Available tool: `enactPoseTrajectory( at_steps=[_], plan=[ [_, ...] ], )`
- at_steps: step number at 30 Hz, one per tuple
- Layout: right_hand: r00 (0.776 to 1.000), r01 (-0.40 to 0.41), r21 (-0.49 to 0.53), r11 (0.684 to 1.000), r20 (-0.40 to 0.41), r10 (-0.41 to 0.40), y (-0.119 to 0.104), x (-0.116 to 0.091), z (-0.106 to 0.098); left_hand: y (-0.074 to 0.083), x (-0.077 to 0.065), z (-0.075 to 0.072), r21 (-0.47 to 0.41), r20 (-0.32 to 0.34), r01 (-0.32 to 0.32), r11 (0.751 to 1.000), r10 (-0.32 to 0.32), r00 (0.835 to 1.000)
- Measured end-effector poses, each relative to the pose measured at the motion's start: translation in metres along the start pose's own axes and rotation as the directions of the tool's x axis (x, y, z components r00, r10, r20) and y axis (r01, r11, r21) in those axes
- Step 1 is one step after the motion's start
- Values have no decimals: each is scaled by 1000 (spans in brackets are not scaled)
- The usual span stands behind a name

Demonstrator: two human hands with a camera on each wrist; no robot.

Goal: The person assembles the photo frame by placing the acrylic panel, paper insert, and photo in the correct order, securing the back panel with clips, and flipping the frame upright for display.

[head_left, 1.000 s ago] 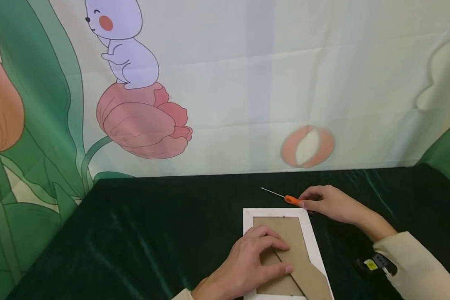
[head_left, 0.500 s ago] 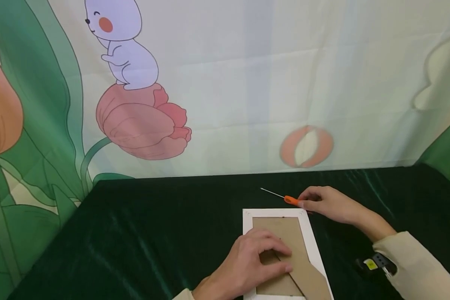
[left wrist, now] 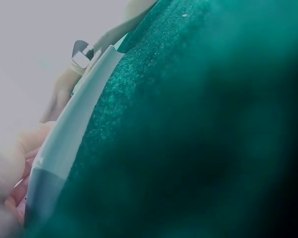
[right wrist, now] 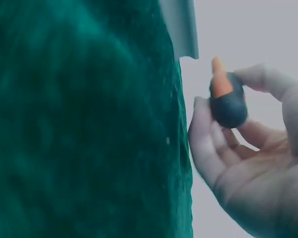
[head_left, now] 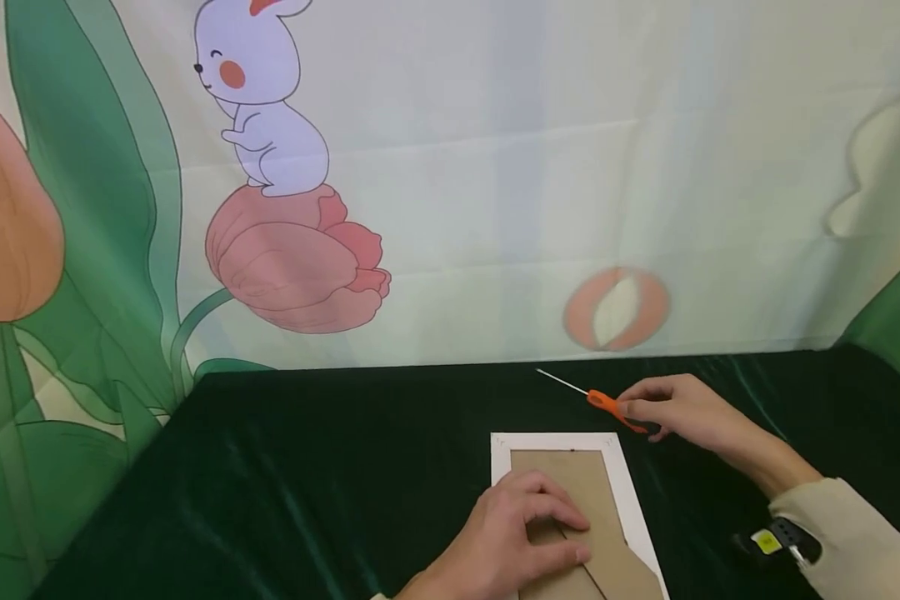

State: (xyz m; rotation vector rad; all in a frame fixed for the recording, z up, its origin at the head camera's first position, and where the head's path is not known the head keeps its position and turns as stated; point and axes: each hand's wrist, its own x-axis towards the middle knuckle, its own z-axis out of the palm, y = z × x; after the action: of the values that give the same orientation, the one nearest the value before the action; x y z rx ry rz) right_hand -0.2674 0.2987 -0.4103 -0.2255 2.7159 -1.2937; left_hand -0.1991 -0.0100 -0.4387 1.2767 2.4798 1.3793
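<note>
A white picture frame (head_left: 633, 508) lies back side up on the dark cloth in the head view. Its brown backing board (head_left: 555, 462) bears a brown stand leg (head_left: 622, 562) set at a slant. My left hand (head_left: 513, 533) rests on the backing board, its thumb and fingers bent over the stand leg's edge. Just past the frame's far right corner, my right hand (head_left: 690, 417) pinches a screwdriver (head_left: 606, 403) by its orange and black handle. Its thin shaft points away to the left, raised above the cloth. The right wrist view shows the handle's rounded black end (right wrist: 229, 109) between thumb and fingers.
Dark green velvety cloth (head_left: 330, 467) covers the table. Behind its far edge hangs a printed curtain (head_left: 435, 167) with a rabbit and tulips. A small dark device with a yellow-green label (head_left: 767, 542) sits at my right wrist.
My right hand has moved slightly right with the screwdriver, away from the frame's corner. The left hand's index finger and thumb have come nearer each other. The head view has tilted up a little.
</note>
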Motion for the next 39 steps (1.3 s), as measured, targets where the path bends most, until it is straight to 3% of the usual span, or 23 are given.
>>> enactPoseTrajectory(
  at_steps=[7, 12, 17, 22, 30, 35, 39],
  plan=[
    [1000, 1, 201, 979, 6, -2, 1, -13, -11, 3, 0, 1, 90, 2, -33, 995, 33, 999],
    [999, 32, 222, 974, 36, -41, 4, -30, -26, 5, 1, -2, 72, 40, 5, 997, -8, 999],
    [992, 70, 225, 972, 90, -93, 10, -46, -38, 6, 3, -3, 99, 32, -20, 995, 17, 999],
    [990, 84, 161, 983, 102, -101, 15, -58, -41, 6, 1, -1, 104, 5, -28, 994, 27, 1000],
    [997, 55, 44, 997, 53, -58, 19, -71, -42, 6, 1, 1, 86, 9, -21, 996, 20, 1000],
    [995, 96, -60, 994, 10, -96, 16, -75, -41, 6, 2, 0, 92, 6, -16, 996, 16, 1000],
    [985, 171, -105, 980, 12, -171, 17, -80, -37, 5, -1, 1, 90, -2, -15, 996, 15, 1000]
  ],
)
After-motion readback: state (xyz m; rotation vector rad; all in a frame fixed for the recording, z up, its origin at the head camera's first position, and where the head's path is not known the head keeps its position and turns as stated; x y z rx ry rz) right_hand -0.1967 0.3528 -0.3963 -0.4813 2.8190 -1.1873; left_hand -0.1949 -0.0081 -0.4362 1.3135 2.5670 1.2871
